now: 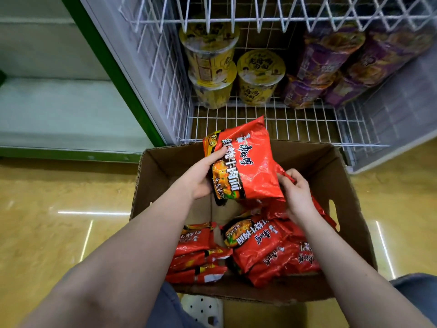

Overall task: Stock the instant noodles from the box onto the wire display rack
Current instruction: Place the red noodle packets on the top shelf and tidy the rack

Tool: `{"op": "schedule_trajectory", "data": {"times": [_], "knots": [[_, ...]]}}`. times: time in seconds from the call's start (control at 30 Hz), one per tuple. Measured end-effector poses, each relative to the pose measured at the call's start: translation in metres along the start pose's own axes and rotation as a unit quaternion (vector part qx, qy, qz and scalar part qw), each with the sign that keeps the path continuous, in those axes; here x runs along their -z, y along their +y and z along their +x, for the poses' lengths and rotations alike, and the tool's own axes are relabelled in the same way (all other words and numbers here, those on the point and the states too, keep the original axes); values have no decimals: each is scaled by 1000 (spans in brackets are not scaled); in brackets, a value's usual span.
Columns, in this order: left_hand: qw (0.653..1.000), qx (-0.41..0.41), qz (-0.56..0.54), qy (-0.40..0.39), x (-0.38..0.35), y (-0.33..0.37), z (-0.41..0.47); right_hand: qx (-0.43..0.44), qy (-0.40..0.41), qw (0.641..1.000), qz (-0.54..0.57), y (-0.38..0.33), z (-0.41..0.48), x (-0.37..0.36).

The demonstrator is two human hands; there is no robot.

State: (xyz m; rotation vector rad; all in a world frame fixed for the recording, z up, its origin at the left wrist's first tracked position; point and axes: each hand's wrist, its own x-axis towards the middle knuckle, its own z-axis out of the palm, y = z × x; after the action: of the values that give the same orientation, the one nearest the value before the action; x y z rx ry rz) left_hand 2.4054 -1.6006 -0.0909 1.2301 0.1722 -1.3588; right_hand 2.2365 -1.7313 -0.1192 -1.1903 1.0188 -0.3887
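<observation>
From the head camera, looking down, an open brown cardboard box (331, 185) sits on a glossy yellow floor (59, 221) directly in front of the white wire display rack (295, 121). Both bare hands are over the box. The left hand (203, 176) is closed on the left edge of a glossy red plastic packet of instant noodles (248, 162), thumb across the printed face and fingers behind. The right hand (296, 192) pinches the packet's crimped right-hand seam, and it also seems to lie against a second red wrapper below it; whether it grips that one too, I cannot tell.

The held packet is lifted above the box's far half, tilted, its long axis running from near-left up toward the far right, so its top corner already overlaps the front rail of the rack's lowest basket. That basket's bare wire floor lies straight ahead of the hands, just beyond the box's far wall. Behind the bare stretch stand yellow cup noodle tubs (260, 76) and purple noodle tubs (331, 65).

More red noodle packets (267, 254) remain heaped in the near half of the box, so stocking looks far from done. Both hands are about equally near the rack; the next move is probably a short forward carry.
</observation>
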Motion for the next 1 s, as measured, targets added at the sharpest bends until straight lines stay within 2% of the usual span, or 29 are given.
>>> {"op": "schedule_trajectory", "data": {"times": [0.1,0.2,0.53,0.63,1.0], "knots": [[1000,-13,-2,-11,-17,7,-8,-13,22,993,113,-21,-12,7],[999,-34,-10,-18,-33,10,-13,-7,45,984,173,-43,-19,10],[992,-89,-84,-44,-52,-1,-15,-6,37,968,248,-62,-26,4],[994,-89,-56,-44,-54,-2,-12,-10,30,969,246,-51,-25,1],[999,-35,-24,-2,-51,-14,-5,-127,-55,955,264,-34,-21,4]]}}
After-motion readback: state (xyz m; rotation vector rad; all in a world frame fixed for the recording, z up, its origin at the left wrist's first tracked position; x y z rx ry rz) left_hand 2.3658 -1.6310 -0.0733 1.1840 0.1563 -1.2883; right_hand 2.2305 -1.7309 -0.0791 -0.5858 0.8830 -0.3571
